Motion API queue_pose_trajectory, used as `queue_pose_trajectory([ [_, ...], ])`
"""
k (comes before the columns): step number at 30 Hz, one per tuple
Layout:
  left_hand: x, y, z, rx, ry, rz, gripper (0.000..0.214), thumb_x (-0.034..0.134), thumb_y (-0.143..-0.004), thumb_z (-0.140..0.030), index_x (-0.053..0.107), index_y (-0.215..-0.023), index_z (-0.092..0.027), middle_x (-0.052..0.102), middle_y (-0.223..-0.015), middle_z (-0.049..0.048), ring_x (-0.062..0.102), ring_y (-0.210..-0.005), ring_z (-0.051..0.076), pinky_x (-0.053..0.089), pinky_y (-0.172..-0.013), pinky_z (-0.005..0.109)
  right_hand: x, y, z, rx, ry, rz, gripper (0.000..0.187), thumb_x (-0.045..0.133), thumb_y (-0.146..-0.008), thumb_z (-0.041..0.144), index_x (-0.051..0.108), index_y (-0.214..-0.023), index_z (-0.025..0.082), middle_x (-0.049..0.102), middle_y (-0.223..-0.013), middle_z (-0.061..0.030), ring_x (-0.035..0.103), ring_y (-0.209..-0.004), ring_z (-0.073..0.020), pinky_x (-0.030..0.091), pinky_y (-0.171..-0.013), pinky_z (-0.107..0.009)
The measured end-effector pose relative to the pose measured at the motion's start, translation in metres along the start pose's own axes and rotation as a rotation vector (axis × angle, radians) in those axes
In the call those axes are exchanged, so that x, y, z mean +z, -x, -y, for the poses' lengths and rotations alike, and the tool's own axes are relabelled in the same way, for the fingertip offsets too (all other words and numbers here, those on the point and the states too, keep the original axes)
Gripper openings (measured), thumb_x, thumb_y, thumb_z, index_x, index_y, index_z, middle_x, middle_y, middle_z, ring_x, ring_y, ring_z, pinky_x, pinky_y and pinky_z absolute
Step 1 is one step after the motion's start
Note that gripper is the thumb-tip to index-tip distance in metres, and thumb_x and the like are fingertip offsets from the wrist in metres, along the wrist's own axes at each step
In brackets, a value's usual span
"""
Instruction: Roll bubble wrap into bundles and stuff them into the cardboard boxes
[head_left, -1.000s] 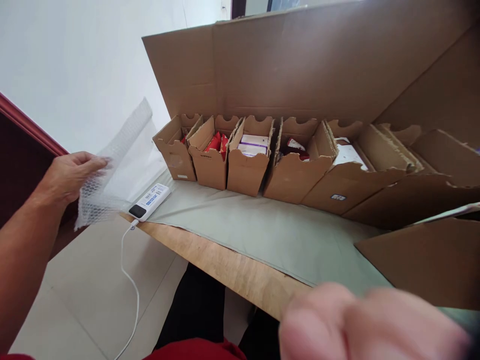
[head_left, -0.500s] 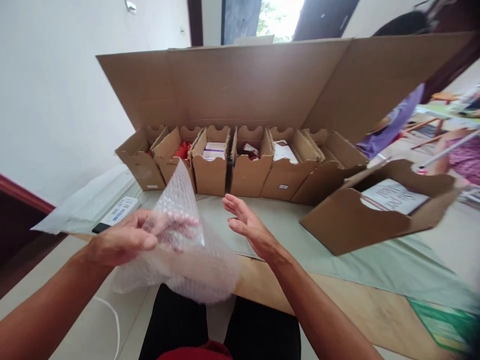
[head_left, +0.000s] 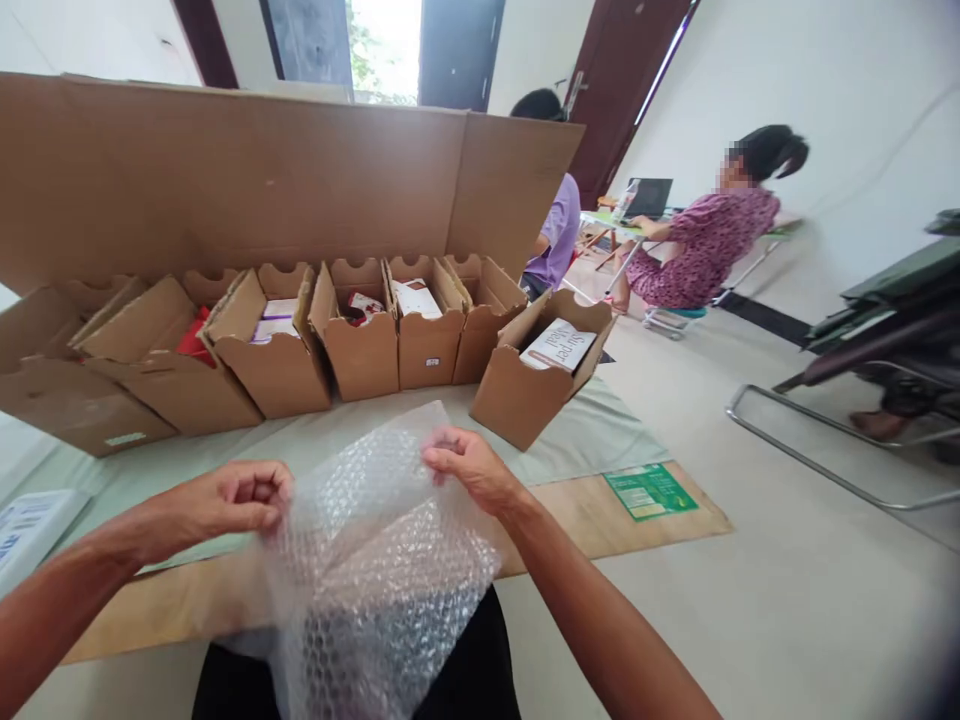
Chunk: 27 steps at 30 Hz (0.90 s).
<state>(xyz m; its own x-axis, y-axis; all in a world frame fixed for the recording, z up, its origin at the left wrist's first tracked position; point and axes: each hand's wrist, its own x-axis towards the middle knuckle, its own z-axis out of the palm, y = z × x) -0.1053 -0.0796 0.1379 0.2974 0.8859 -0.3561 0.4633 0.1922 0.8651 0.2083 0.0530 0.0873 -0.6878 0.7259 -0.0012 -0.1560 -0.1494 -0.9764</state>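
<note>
Left hand (head_left: 244, 495) has the fingers curled in and the thumb near to them, and it holds the bubble wrap (head_left: 382, 575) by its left side, where the wrap is a little blurred. Right hand (head_left: 472, 468) is closed to a pinch, thumb against fingers, on the upper right part of the same wrap. The wrap is spread between both hands and hangs over the near edge of the board (head_left: 570, 530), in front of the dark trousers (head_left: 487, 670). Behind it, on the pale green cloth (head_left: 592, 440), six boxes (head_left: 431, 350) stand in a row before a cardboard panel (head_left: 300, 190). One more box (head_left: 517, 405), with a white packet (head_left: 559, 346) inside, stands at an angle to their right.
</note>
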Motion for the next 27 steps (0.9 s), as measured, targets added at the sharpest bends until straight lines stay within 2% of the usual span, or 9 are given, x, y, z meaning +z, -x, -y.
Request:
queue_pose_trajectory([
  [5,-0.007,-0.057,0.003,-0.052,-0.447,-0.292,0.033,0.054,-0.079,-0.036,0.064,-0.104,-0.019,0.071,-0.084,0.0066,0.067,-0.079,0.025,0.053,-0.075,0.037,-0.026,0.018,-0.011,-0.051,0.445,-0.335,0.026,0.068,-0.08,0.047,0.066,-0.084,0.021,0.063,-0.067,0.0004,0.058,-0.06,-0.0166,0.05,-0.059,-0.03],
  [8,0.004,-0.082,0.006,0.016,-0.887,-0.546,0.044,0.046,-0.082,-0.026,0.066,-0.12,-0.016,0.072,-0.108,0.0145,0.067,-0.102,0.033,0.051,-0.092,0.048,-0.039,0.029,-0.017,-0.093,0.565,-0.509,0.023,0.069,-0.077,0.041,0.068,-0.089,0.021,0.069,-0.078,-0.0033,0.063,-0.072,-0.0205,0.053,-0.071,-0.035],
  [11,0.019,-0.086,0.016,0.143,-1.045,-0.678,0.047,0.045,-0.089,-0.026,0.061,-0.131,-0.015,0.065,-0.13,0.0195,0.062,-0.118,0.037,0.049,-0.099,0.054,-0.064,0.058,-0.014,-0.141,0.662,-0.679,0.028,0.066,-0.082,0.044,0.07,-0.097,0.021,0.073,-0.09,-0.0073,0.067,-0.083,-0.0242,0.053,-0.08,-0.04],
  [14,0.037,-0.085,0.019,0.275,-0.927,-0.709,0.044,0.048,-0.093,-0.031,0.059,-0.133,-0.017,0.063,-0.135,0.0173,0.061,-0.122,0.035,0.05,-0.102,0.052,-0.099,0.089,-0.007,-0.148,0.717,-0.859,0.037,0.064,-0.087,0.051,0.07,-0.103,0.019,0.075,-0.096,-0.0112,0.07,-0.089,-0.0272,0.056,-0.078,-0.041],
  [16,0.054,-0.097,0.007,0.351,-0.786,-0.66,0.045,0.049,-0.094,-0.033,0.057,-0.136,-0.019,0.063,-0.137,0.0153,0.059,-0.126,0.032,0.05,-0.105,0.049,-0.12,0.099,-0.007,-0.13,0.732,-0.902,0.051,0.069,-0.083,0.055,0.066,-0.118,0.018,0.073,-0.114,-0.0156,0.069,-0.104,-0.0314,0.057,-0.081,-0.044],
  [19,0.083,-0.14,-0.031,0.407,-0.544,-0.554,0.057,0.054,-0.09,-0.032,0.049,-0.146,-0.018,0.057,-0.147,0.0151,0.053,-0.136,0.031,0.044,-0.113,0.049,-0.137,0.09,-0.011,-0.117,0.769,-0.829,0.09,0.08,-0.072,0.058,0.048,-0.146,0.02,0.056,-0.146,-0.0206,0.056,-0.131,-0.0387,0.057,-0.09,-0.051],
  [21,0.102,-0.18,-0.06,0.392,-0.353,-0.472,0.07,0.059,-0.085,-0.03,0.042,-0.151,-0.016,0.049,-0.155,0.0173,0.05,-0.139,0.032,0.042,-0.115,0.049,-0.142,0.076,-0.014,-0.121,0.791,-0.756,0.103,0.083,-0.068,0.059,0.039,-0.153,0.02,0.05,-0.152,-0.0217,0.05,-0.137,-0.0406,0.054,-0.096,-0.055],
  [24,0.125,-0.23,-0.093,0.347,-0.109,-0.42,0.078,0.061,-0.08,-0.026,0.037,-0.153,-0.013,0.053,-0.151,0.0192,0.058,-0.129,0.034,0.05,-0.104,0.049,-0.146,0.06,-0.012,-0.133,0.814,-0.683,0.102,0.082,-0.071,0.056,0.036,-0.154,0.02,0.051,-0.15,-0.0206,0.051,-0.136,-0.04,0.052,-0.1,-0.056],
  [27,0.144,-0.251,-0.103,0.378,-0.072,-0.413,0.073,0.058,-0.079,-0.021,0.042,-0.149,-0.017,0.063,-0.138,0.0137,0.063,-0.117,0.03,0.054,-0.096,0.045,-0.16,0.059,-0.006,-0.14,0.794,-0.642,0.091,0.079,-0.075,0.053,0.04,-0.151,0.022,0.056,-0.144,-0.0176,0.057,-0.128,-0.0378,0.056,-0.091,-0.051],
])
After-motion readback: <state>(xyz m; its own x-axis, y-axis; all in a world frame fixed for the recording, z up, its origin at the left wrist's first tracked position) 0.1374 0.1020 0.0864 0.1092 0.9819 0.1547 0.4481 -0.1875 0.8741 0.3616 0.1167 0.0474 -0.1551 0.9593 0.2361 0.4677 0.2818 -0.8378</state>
